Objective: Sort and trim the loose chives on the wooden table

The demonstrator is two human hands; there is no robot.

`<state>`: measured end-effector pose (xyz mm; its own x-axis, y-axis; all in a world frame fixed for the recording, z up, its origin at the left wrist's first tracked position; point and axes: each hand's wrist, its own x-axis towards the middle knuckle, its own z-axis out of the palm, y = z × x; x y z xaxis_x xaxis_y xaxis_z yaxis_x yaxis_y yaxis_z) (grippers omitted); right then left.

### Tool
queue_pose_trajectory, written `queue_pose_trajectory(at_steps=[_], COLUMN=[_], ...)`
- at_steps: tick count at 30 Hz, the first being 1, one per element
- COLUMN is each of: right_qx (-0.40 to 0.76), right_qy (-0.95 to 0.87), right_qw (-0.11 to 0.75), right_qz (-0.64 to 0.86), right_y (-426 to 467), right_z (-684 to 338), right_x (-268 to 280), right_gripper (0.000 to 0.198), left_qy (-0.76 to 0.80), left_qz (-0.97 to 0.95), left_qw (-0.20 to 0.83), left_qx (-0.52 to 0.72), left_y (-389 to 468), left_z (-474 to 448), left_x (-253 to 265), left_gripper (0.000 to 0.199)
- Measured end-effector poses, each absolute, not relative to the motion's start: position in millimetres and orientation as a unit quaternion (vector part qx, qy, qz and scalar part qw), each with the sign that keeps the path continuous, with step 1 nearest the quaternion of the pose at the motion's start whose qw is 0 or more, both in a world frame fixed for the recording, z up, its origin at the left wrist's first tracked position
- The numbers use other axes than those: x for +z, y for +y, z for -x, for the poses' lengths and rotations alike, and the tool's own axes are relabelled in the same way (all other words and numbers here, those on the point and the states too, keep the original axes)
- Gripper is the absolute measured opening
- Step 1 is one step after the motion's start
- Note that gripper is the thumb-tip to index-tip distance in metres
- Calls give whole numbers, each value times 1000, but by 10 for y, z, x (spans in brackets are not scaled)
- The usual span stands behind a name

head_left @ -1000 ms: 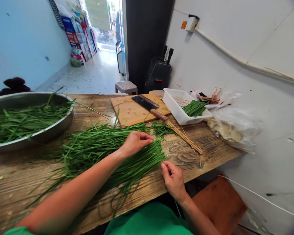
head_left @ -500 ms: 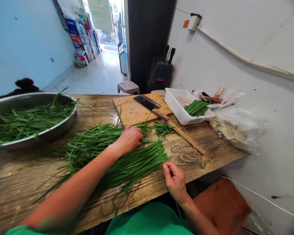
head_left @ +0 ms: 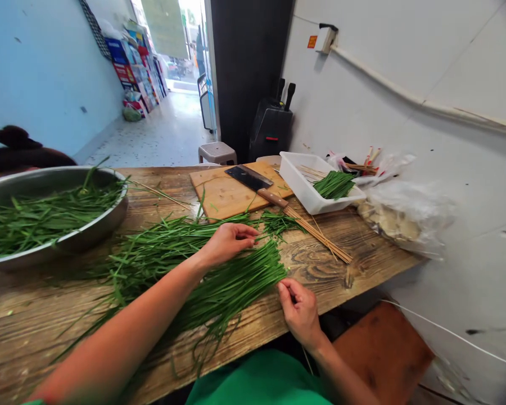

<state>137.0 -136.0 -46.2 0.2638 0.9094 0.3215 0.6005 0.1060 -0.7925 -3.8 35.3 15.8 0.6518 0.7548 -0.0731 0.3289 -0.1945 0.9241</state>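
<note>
Long green garlic chives (head_left: pixel 231 287) lie in a flattened bundle on the wooden table, their cut ends toward the right. My left hand (head_left: pixel 230 242) hovers over the upper edge of this bundle, fingers stretched out and a gap between them and the thumb. At the lower right corner of the bundle, my right hand (head_left: pixel 301 309) is closed in a pinch against the cut ends; what sits between its fingertips is too small to make out. A looser heap of chives (head_left: pixel 152 247) lies behind my left forearm. Short chive pieces (head_left: pixel 278 223) are just beyond my left hand.
Behind the chives, a cleaver (head_left: pixel 253 180) rests on a cutting board (head_left: pixel 215 197). Bamboo skewers (head_left: pixel 320 236) lie beside its handle. A white plastic tub (head_left: pixel 307 194) holds chives. A metal basin (head_left: pixel 105 216) of chives is left, with a person's dark hair (head_left: pixel 23 152) behind it.
My left hand has lifted slightly and its curled fingers have straightened out to the right. The right hand keeps its pinch at the bundle's corner. The view has shifted slightly.
</note>
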Motion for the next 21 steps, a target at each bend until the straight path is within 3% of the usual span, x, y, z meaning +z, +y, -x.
queue_pose_trajectory(at_steps=[8, 21], right_qx=[167, 170], right_qy=[-584, -582], right_qw=[460, 461], right_qz=[648, 649], right_y=[-1348, -1330], right_z=[-1368, -1377], right_x=[-474, -476], right_gripper=[21, 21], left_qy=[429, 421], left_qz=[-777, -692], left_qw=[366, 530], left_qx=[278, 250], left_y=[359, 314], left_z=[10, -14], left_x=[51, 134], left_gripper=[21, 28])
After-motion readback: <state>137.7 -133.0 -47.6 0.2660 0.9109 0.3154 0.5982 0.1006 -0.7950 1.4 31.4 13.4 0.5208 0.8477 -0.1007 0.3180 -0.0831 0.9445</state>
